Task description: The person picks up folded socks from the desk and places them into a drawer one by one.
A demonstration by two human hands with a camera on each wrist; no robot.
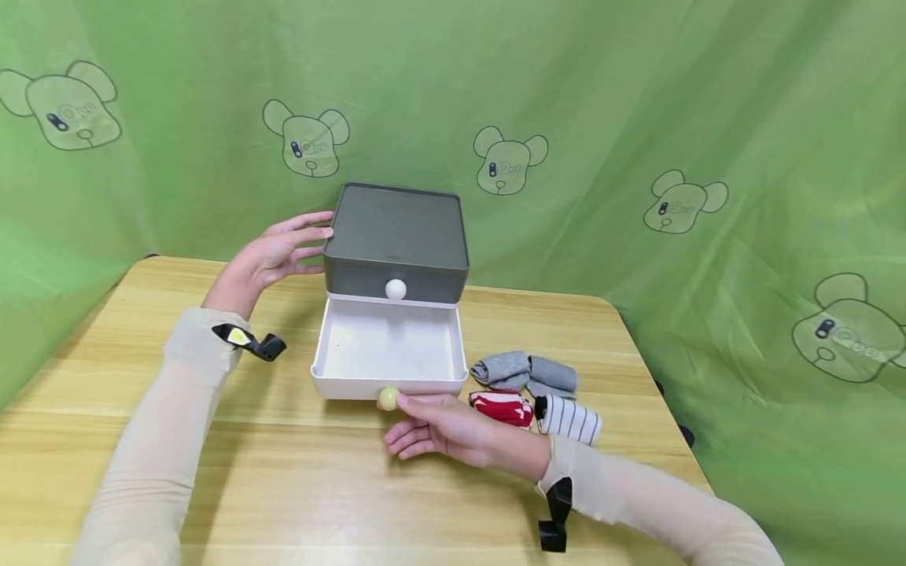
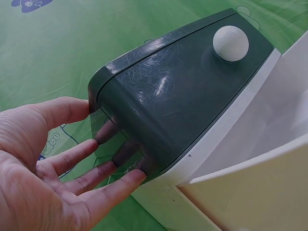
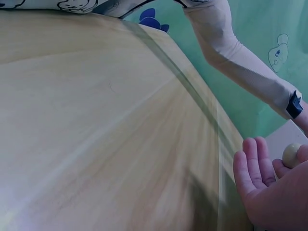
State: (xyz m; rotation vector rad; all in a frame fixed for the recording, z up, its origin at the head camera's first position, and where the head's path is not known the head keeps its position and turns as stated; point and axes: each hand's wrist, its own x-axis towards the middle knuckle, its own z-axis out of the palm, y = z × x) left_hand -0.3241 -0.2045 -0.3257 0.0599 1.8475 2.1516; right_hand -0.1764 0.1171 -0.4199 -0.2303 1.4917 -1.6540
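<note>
A small two-tier drawer box stands on the table, with a dark grey upper part [image 1: 399,228] and a white lower drawer [image 1: 389,342] pulled well out. Nothing lies inside that drawer. The upper part has a white round knob [image 1: 395,289]. My left hand [image 1: 279,250] touches the box's left side with spread, fairly straight fingers, as the left wrist view also shows. At the lower drawer's front, my right hand [image 1: 449,428] pinches the pale yellow knob [image 1: 388,398] between thumb and index finger. Its other fingers [image 3: 252,166] extend loosely below the knob.
Right of the drawer lie rolled grey socks [image 1: 504,368], a second grey roll [image 1: 554,377], a red and white roll [image 1: 501,408] and a white striped roll [image 1: 569,418]. A green printed curtain [image 1: 566,94] hangs behind the wooden table [image 1: 297,487].
</note>
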